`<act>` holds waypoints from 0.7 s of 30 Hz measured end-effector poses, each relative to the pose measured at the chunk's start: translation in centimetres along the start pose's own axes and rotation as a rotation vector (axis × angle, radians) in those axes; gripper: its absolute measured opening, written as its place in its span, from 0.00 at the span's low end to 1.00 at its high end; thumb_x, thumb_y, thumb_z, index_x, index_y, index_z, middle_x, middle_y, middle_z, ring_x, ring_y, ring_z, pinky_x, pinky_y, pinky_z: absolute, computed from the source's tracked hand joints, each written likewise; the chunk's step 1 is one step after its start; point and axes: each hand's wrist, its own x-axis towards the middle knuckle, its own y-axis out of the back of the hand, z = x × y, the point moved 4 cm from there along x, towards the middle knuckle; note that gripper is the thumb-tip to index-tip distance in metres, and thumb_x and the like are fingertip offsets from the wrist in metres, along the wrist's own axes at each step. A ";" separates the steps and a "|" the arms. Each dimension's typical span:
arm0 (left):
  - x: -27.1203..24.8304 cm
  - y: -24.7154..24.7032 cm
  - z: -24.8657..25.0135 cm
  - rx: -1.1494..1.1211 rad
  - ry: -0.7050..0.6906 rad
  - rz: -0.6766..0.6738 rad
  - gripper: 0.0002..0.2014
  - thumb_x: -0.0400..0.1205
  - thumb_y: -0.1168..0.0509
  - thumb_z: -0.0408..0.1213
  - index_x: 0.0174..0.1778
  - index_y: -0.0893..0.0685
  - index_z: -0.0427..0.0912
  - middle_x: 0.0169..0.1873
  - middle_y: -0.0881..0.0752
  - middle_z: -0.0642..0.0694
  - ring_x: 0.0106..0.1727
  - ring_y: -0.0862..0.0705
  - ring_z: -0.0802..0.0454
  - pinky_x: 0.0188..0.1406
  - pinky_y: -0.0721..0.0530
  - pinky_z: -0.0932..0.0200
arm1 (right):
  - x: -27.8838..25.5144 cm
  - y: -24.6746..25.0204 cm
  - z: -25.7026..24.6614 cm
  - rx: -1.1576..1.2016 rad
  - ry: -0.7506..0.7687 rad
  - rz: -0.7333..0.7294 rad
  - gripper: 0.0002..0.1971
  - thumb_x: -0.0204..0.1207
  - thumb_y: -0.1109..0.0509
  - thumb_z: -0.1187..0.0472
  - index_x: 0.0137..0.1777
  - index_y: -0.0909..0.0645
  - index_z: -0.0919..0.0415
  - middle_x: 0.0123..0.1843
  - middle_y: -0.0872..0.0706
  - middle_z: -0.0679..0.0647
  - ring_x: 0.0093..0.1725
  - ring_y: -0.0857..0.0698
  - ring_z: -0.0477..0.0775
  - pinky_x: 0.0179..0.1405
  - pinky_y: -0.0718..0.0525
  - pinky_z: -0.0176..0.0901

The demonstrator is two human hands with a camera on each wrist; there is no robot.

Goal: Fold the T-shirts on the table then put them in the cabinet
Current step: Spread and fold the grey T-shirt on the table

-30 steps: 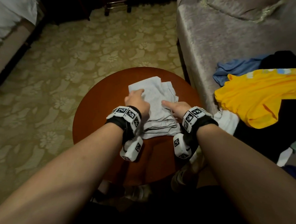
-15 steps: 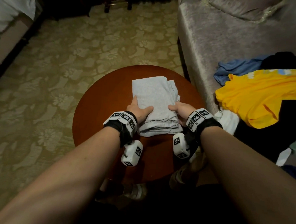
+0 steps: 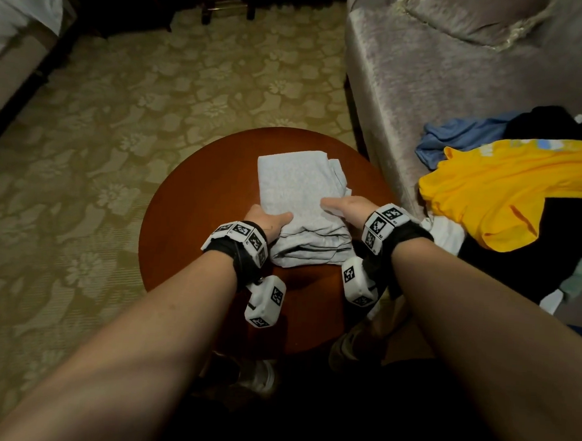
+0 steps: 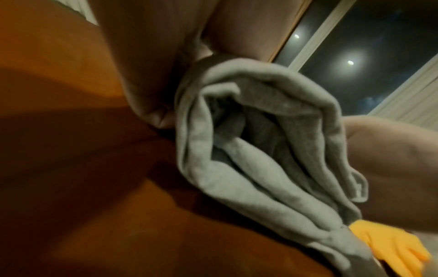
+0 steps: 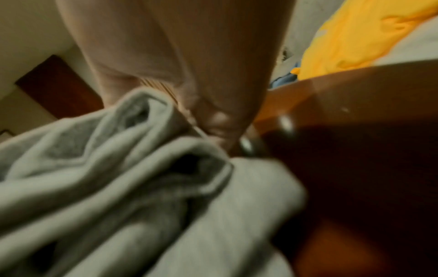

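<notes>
Grey T-shirt [image 3: 299, 190], folded into compact stack, lying mid round wooden worktop [image 3: 188, 221]. Left hand [image 3: 266, 220] and right hand [image 3: 346, 206] clamping near corners, thumbs on top, fingers tucking beneath. Folding looking finished; next move calling for level lift, carrying to cabinet, none in view.

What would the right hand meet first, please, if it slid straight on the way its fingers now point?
The right hand points leftward across the folded grey T-shirt, so it would first slide over that cloth, then probably reach the left hand on the shirt's near left edge. Depth is uncertain.
</notes>
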 end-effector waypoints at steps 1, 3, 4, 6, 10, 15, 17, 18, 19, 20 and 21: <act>0.1 0.0 -0.1 0.002 -0.008 -0.005 0.30 0.77 0.28 0.48 0.71 0.25 0.36 0.66 0.18 0.41 0.65 0.19 0.41 0.60 0.20 0.50 | 0.0 0.3 -0.5 -0.108 -0.020 0.033 0.42 0.72 0.30 0.37 0.78 0.33 0.64 0.76 0.27 0.60 0.73 0.25 0.64 0.72 0.27 0.54; 0.0 0.0 -0.3 -0.004 -0.011 -0.013 0.31 0.75 0.27 0.49 0.71 0.25 0.37 0.65 0.18 0.41 0.63 0.18 0.42 0.60 0.19 0.49 | 0.2 0.5 -1.3 -0.241 -0.028 0.072 0.46 0.70 0.32 0.33 0.80 0.36 0.63 0.77 0.28 0.60 0.73 0.26 0.63 0.72 0.28 0.52; 0.0 0.0 -0.4 -0.008 -0.010 -0.013 0.31 0.75 0.27 0.48 0.71 0.25 0.37 0.65 0.18 0.42 0.63 0.18 0.42 0.59 0.19 0.49 | 0.3 0.4 -1.5 -0.288 -0.018 0.084 0.43 0.73 0.32 0.36 0.80 0.36 0.64 0.77 0.28 0.60 0.73 0.26 0.63 0.72 0.28 0.51; -0.1 0.2 -0.3 -0.013 -0.003 -0.002 0.31 0.75 0.27 0.48 0.71 0.26 0.38 0.65 0.18 0.43 0.63 0.18 0.42 0.55 0.20 0.51 | 0.4 -0.1 -1.8 -0.329 0.030 0.109 0.32 0.80 0.36 0.46 0.77 0.32 0.67 0.75 0.26 0.63 0.72 0.25 0.63 0.68 0.27 0.48; -0.1 0.6 -0.1 -0.014 -0.014 0.003 0.34 0.75 0.29 0.54 0.72 0.27 0.39 0.66 0.18 0.44 0.63 0.18 0.43 0.57 0.20 0.53 | 0.1 -0.2 -2.0 -0.107 0.077 0.086 0.21 0.82 0.36 0.54 0.70 0.24 0.66 0.70 0.20 0.62 0.69 0.22 0.63 0.69 0.23 0.50; -0.3 0.8 0.5 0.018 0.009 0.003 0.38 0.79 0.41 0.64 0.75 0.29 0.36 0.70 0.22 0.40 0.67 0.21 0.39 0.69 0.25 0.46 | -0.1 0.6 -1.3 0.034 -0.039 0.091 0.30 0.81 0.34 0.55 0.80 0.37 0.67 0.77 0.29 0.62 0.74 0.26 0.65 0.74 0.29 0.57; -0.1 0.8 0.8 0.016 0.002 0.005 0.37 0.82 0.45 0.63 0.76 0.30 0.35 0.72 0.24 0.38 0.70 0.23 0.39 0.70 0.27 0.49 | 0.1 0.9 -0.9 0.067 -0.082 0.122 0.30 0.81 0.34 0.56 0.79 0.36 0.67 0.76 0.27 0.64 0.73 0.26 0.66 0.74 0.29 0.58; -0.2 0.8 0.9 0.016 0.003 -0.004 0.38 0.82 0.46 0.63 0.77 0.30 0.34 0.73 0.24 0.38 0.70 0.24 0.39 0.70 0.28 0.49 | 0.2 1.0 -0.7 0.076 -0.093 0.138 0.29 0.81 0.33 0.56 0.78 0.35 0.67 0.75 0.26 0.64 0.72 0.26 0.66 0.74 0.28 0.58; -0.1 0.7 1.0 0.010 0.000 -0.013 0.38 0.82 0.47 0.64 0.77 0.31 0.34 0.73 0.25 0.38 0.71 0.24 0.39 0.71 0.29 0.48 | 0.3 1.1 -0.7 0.066 -0.100 0.152 0.28 0.81 0.34 0.57 0.78 0.34 0.68 0.75 0.26 0.64 0.72 0.25 0.66 0.73 0.28 0.58; -0.1 0.7 1.1 0.002 0.000 -0.023 0.39 0.82 0.46 0.64 0.77 0.31 0.34 0.74 0.26 0.38 0.72 0.25 0.39 0.73 0.29 0.47 | 0.4 1.1 -0.6 0.041 -0.100 0.159 0.27 0.82 0.34 0.58 0.77 0.34 0.69 0.75 0.26 0.65 0.72 0.25 0.66 0.73 0.28 0.56; 0.0 0.6 1.1 -0.008 0.005 -0.036 0.40 0.81 0.45 0.65 0.77 0.31 0.35 0.74 0.25 0.39 0.71 0.24 0.39 0.73 0.29 0.47 | 0.3 1.1 -0.5 0.002 -0.087 0.158 0.26 0.83 0.36 0.58 0.77 0.33 0.70 0.75 0.26 0.65 0.73 0.26 0.65 0.73 0.28 0.54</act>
